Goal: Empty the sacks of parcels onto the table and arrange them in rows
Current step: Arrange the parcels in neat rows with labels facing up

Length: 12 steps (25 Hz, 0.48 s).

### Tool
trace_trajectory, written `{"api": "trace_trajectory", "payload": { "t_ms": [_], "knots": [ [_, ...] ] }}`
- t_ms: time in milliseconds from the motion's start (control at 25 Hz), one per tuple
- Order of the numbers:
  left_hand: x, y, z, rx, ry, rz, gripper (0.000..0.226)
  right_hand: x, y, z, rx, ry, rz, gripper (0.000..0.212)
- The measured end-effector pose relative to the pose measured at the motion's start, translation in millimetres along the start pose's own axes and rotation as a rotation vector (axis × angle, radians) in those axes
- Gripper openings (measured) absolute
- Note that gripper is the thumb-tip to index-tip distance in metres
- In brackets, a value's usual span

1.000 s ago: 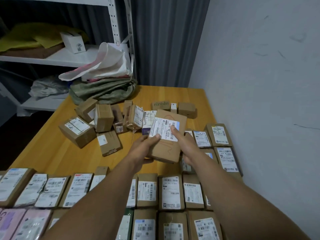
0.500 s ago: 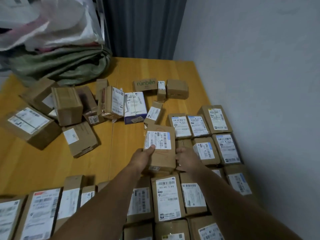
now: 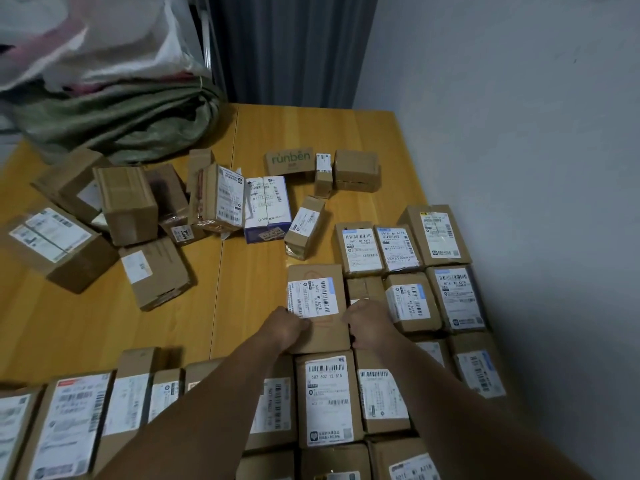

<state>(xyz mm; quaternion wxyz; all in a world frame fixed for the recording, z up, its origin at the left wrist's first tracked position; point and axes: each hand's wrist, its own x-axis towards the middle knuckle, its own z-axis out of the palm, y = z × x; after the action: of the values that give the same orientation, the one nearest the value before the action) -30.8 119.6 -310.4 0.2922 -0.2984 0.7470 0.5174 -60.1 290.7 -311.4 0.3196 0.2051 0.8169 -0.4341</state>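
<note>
head view: both forearms cover parts of the near rows of parcels (image 3: 327,398), and label print is too small to read. the left hand (image 3: 289,329) and right hand (image 3: 367,323), arms outstretched, are clamped on the sides of a labelled parcel (image 3: 317,306) lying flat on the bench (image 3: 86,327). loose boxes (image 3: 128,204) sit at 10 o'clock, sacks (image 3: 114,126) at 11.

A wooden table (image 3: 277,133) is carrying labelled parcels in rows (image 3: 412,268) along its right and near edges, loose boxes (image 3: 128,206) lying jumbled toward the left edge, and folded sacks (image 3: 114,126) sitting at the far-left corner.
</note>
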Motion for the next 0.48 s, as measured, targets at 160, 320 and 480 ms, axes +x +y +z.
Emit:
{"api": "trace_trajectory", "payload": {
  "t_ms": [160,320,480],
  "knots": [
    [-3,6,2,0.000,-0.003,0.010,0.039,0,-3,-4,-0.054,0.002,-0.019,0.015],
    [-11,13,-1,-0.052,0.071,-0.015,0.045,-3,-14,-11,0.006,0.048,-0.033,0.016],
    [-17,24,-21,-0.053,0.174,-0.006,0.053,-12,-43,-17,0.007,0.025,-0.093,0.019]
  ]
}}
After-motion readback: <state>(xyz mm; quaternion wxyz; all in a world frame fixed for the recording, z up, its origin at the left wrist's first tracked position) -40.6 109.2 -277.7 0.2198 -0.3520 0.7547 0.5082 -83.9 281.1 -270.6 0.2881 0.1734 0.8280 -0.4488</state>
